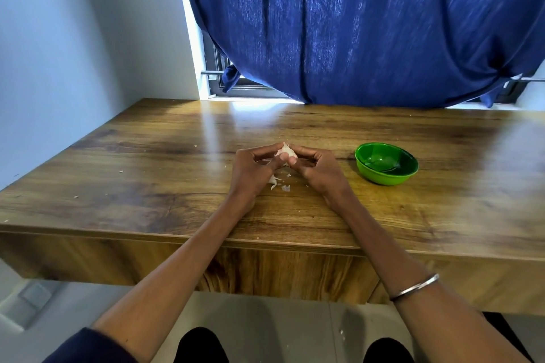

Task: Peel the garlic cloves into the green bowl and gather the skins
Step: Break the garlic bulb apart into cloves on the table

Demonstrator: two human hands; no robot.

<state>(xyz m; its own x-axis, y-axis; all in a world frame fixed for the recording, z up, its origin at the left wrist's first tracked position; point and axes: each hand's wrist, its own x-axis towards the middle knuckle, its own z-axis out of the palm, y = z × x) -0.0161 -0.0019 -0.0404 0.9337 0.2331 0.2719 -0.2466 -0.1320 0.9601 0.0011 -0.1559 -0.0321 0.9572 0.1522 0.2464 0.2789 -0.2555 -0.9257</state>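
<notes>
A whitish piece of garlic [285, 151] is held just above the middle of the wooden table [147, 174]. My left hand [253, 168] and my right hand [317, 168] both pinch it between thumb and fingertips, the thumbs meeting under it. A few pale garlic skins [277, 183] lie on the table right below the hands. The green bowl [386, 163] stands to the right of my right hand, a hand's width away; its inside looks shiny and I see no cloves in it.
A blue curtain [368, 26] hangs behind the table's far edge, over a window. A pale wall [73, 38] runs along the left. Tiny skin crumbs [76, 196] dot the table's left half. My knees show below the near edge.
</notes>
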